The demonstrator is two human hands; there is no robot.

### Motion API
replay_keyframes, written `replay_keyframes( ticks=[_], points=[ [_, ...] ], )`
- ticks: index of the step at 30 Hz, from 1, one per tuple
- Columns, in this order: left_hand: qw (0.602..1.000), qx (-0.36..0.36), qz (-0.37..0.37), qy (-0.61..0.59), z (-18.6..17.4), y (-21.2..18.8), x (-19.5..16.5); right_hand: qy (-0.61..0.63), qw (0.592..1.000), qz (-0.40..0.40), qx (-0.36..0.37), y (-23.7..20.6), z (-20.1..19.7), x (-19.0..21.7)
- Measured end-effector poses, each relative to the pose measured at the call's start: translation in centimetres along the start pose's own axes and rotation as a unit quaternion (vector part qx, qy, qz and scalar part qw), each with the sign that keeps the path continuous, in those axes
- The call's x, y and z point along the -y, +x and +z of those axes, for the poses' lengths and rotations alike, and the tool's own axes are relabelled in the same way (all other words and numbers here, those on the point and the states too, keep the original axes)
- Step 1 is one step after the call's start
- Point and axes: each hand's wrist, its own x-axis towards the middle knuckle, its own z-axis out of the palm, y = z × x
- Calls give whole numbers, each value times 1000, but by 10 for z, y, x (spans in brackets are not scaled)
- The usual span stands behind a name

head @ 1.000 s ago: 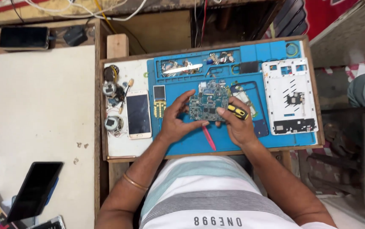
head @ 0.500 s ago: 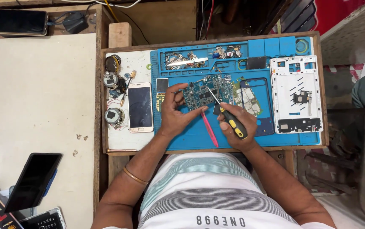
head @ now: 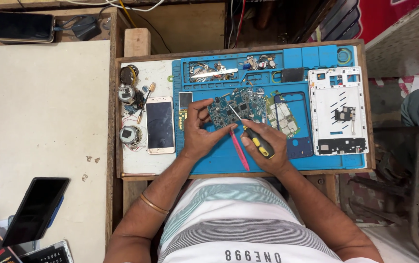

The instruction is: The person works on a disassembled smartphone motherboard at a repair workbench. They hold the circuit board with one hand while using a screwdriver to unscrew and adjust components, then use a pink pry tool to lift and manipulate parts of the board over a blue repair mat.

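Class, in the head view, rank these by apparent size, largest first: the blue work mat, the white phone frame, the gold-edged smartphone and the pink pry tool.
1. blue work mat
2. white phone frame
3. gold-edged smartphone
4. pink pry tool

Free room on the blue mat (head: 209,160): bare strip along the near edge, left of the pink pry tool (head: 239,150), and a bare patch right of the right hand (head: 264,146). Mid-mat is blocked: circuit board (head: 238,107) w/ left hand (head: 200,132) on its left edge, screwdriver (head: 253,135) slanting over it. Far tray slots are crowded w/ small parts, prob. screws and clips. Left: phone (head: 160,124) and round parts crowd the bench (head: 141,163). Right: white phone frame (head: 338,111) fills the mat's end.
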Motion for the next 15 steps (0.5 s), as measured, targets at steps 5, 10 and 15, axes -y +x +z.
replay_keyframes(
  ticks=[5,10,15],
  points=[
    [1000,-5,7,7,0,1,-1,30,999,24,-35,1,-1,2],
    [1000,2,-8,2,0,0,0,-13,999,-40,3,1,-1,4],
    [1000,19,8,23,1,-2,5,-15,997,-68,15,3,1,3]
  ],
)
